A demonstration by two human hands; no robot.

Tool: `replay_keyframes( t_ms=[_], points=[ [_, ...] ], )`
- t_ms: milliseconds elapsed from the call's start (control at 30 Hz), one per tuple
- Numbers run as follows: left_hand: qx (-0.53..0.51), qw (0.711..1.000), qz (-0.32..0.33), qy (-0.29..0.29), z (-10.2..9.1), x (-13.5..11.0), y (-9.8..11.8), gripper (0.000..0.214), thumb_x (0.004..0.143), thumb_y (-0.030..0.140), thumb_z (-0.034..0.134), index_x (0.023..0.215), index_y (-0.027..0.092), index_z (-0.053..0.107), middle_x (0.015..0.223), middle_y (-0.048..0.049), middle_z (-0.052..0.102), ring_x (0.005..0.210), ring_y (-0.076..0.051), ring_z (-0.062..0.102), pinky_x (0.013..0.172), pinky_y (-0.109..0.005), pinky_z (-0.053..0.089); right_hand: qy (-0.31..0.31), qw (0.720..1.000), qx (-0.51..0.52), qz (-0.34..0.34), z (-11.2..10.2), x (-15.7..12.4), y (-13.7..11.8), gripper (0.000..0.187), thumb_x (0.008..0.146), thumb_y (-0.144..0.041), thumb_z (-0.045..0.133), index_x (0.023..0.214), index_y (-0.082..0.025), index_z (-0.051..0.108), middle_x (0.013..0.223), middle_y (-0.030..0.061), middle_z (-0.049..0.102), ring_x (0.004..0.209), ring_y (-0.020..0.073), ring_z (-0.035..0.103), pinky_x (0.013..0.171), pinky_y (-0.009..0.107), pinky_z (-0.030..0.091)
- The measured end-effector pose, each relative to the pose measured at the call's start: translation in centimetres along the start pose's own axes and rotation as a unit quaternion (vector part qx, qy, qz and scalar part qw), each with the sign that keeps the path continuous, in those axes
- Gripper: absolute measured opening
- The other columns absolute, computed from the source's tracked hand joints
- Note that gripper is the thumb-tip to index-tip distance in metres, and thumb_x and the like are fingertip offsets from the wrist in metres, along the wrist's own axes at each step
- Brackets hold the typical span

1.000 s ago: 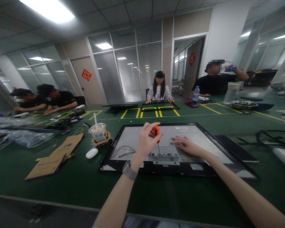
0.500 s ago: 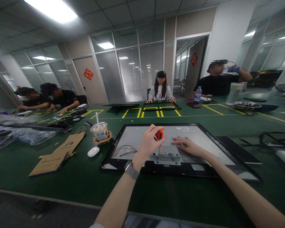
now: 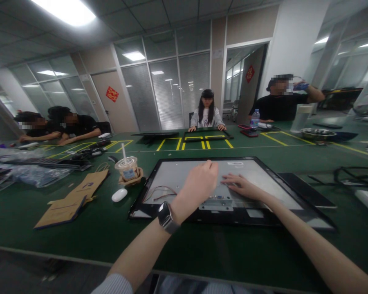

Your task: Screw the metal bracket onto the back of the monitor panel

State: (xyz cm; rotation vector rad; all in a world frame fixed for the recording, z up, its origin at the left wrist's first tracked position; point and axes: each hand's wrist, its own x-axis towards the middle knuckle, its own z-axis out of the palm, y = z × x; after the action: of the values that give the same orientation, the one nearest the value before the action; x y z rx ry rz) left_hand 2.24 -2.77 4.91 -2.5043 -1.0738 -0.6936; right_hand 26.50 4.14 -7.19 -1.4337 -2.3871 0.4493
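My left hand (image 3: 200,183), with a watch (image 3: 164,214) on the wrist, is closed above a flat display panel (image 3: 168,173) lying back side up. Its turned back hides the orange-handled screwdriver that showed in its fingers half a second ago. Just below that hand, a metal bracket (image 3: 216,205) with connectors runs along the panel's near edge. My right hand (image 3: 241,186) lies flat with fingers spread on the grey back, right of the bracket. Thin wires (image 3: 159,190) rest on the panel's left part. A black frame borders the panel.
On the left are a drink cup (image 3: 127,168) in a carton holder, a white mouse (image 3: 119,195) and a brown paper bag (image 3: 75,204). A black slab (image 3: 308,190) and cables (image 3: 349,175) lie right. Across the green table (image 3: 110,241) sit several people.
My left hand has rolled over, its back now toward me, so the orange handle has gone out of sight. The right hand stays on the panel.
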Motion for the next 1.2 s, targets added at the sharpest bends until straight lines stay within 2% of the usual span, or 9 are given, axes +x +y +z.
replay_keyframes(
  t_ms=[67, 167, 367, 533, 633, 900, 967, 1100, 1200],
  points=[
    [0.013, 0.999, 0.009, -0.035, -1.0, 0.6, 0.3, 0.014, 0.090, 0.017, 0.047, 0.096, 0.011, 0.058, 0.091, -0.0100, 0.060, 0.070, -0.018, 0.063, 0.056, -0.026, 0.046, 0.004, 1.000, 0.003, -0.002, 0.1, 0.0, 0.2, 0.046, 0.088, -0.048, 0.037, 0.127, -0.033, 0.058, 0.146, 0.0038, 0.042, 0.138, 0.0290, 0.027, 0.111, 0.059, 0.008],
    [0.023, 0.997, -0.023, -0.075, -2.3, 1.0, 0.7, 0.012, 0.088, 0.016, 0.051, 0.091, 0.010, 0.061, 0.085, -0.0106, 0.061, 0.065, -0.019, 0.063, 0.054, -0.027, 0.044, 0.006, 1.000, 0.005, -0.005, 0.3, 0.1, 0.5, 0.047, 0.088, -0.051, 0.037, 0.126, -0.033, 0.058, 0.146, 0.0037, 0.043, 0.138, 0.0297, 0.028, 0.111, 0.059, 0.008],
    [0.062, 0.987, -0.115, -0.088, -2.9, 1.1, 0.6, 0.030, 0.091, 0.025, 0.051, 0.071, 0.010, 0.068, 0.059, -0.0098, 0.061, 0.063, -0.026, 0.065, 0.055, -0.030, 0.041, 0.010, 1.000, 0.002, -0.006, 0.3, 0.0, 0.6, 0.046, 0.088, -0.051, 0.038, 0.126, -0.033, 0.058, 0.145, 0.0031, 0.044, 0.138, 0.0288, 0.028, 0.111, 0.058, 0.009],
    [0.080, 0.986, -0.114, -0.093, -3.0, 0.8, 0.7, 0.030, 0.088, 0.017, 0.046, 0.071, 0.011, 0.070, 0.064, -0.0118, 0.065, 0.064, -0.026, 0.064, 0.056, -0.032, 0.041, 0.003, 1.000, -0.002, -0.007, 0.2, 0.0, 0.6, 0.049, 0.088, -0.051, 0.038, 0.127, -0.030, 0.057, 0.145, 0.0044, 0.043, 0.138, 0.0292, 0.027, 0.111, 0.059, 0.009],
    [0.071, 0.986, -0.099, -0.114, -2.9, 0.4, 1.4, 0.019, 0.078, 0.007, 0.055, 0.066, 0.011, 0.069, 0.066, -0.0107, 0.065, 0.061, -0.023, 0.063, 0.055, -0.030, 0.040, 0.004, 1.000, -0.004, -0.009, 0.4, 0.1, 0.8, 0.048, 0.088, -0.052, 0.037, 0.127, -0.031, 0.057, 0.145, 0.0039, 0.043, 0.138, 0.0293, 0.028, 0.111, 0.059, 0.011],
    [-0.009, 0.980, -0.192, -0.060, -1.1, 0.9, 2.2, 0.016, 0.084, 0.009, 0.056, 0.072, 0.010, 0.067, 0.062, -0.0093, 0.062, 0.062, -0.022, 0.063, 0.054, -0.027, 0.041, 0.014, 1.000, -0.016, -0.008, 0.9, 0.2, 1.5, 0.049, 0.087, -0.054, 0.036, 0.125, -0.031, 0.058, 0.145, 0.0048, 0.044, 0.138, 0.0292, 0.028, 0.111, 0.058, 0.011],
    [-0.011, 0.982, -0.183, -0.048, -0.5, 1.2, 2.0, 0.022, 0.087, 0.017, 0.054, 0.070, 0.010, 0.067, 0.060, -0.0087, 0.061, 0.060, -0.022, 0.063, 0.052, -0.027, 0.040, 0.012, 1.000, -0.020, -0.008, 0.9, 0.2, 1.6, 0.050, 0.087, -0.054, 0.035, 0.125, -0.032, 0.058, 0.144, 0.0046, 0.044, 0.137, 0.0302, 0.028, 0.110, 0.060, 0.012],
    [0.009, 0.990, -0.141, 0.023, 0.4, 1.1, 1.8, 0.038, 0.093, 0.035, 0.044, 0.073, 0.010, 0.066, 0.064, -0.0109, 0.061, 0.059, -0.022, 0.060, 0.050, -0.028, 0.040, 0.004, 1.000, -0.024, -0.006, 0.8, 0.2, 1.5, 0.050, 0.087, -0.053, 0.036, 0.126, -0.032, 0.058, 0.144, 0.0043, 0.044, 0.137, 0.0311, 0.028, 0.109, 0.061, 0.013],
    [0.003, 0.990, -0.121, 0.072, 0.9, 0.6, 1.4, 0.031, 0.093, 0.031, 0.040, 0.084, 0.011, 0.062, 0.080, -0.0131, 0.063, 0.072, -0.025, 0.061, 0.058, -0.033, 0.045, 0.002, 1.000, -0.021, -0.006, 0.6, 0.2, 1.3, 0.049, 0.087, -0.052, 0.038, 0.126, -0.031, 0.058, 0.144, 0.0048, 0.045, 0.137, 0.0313, 0.028, 0.110, 0.061, 0.012]
  ],
)
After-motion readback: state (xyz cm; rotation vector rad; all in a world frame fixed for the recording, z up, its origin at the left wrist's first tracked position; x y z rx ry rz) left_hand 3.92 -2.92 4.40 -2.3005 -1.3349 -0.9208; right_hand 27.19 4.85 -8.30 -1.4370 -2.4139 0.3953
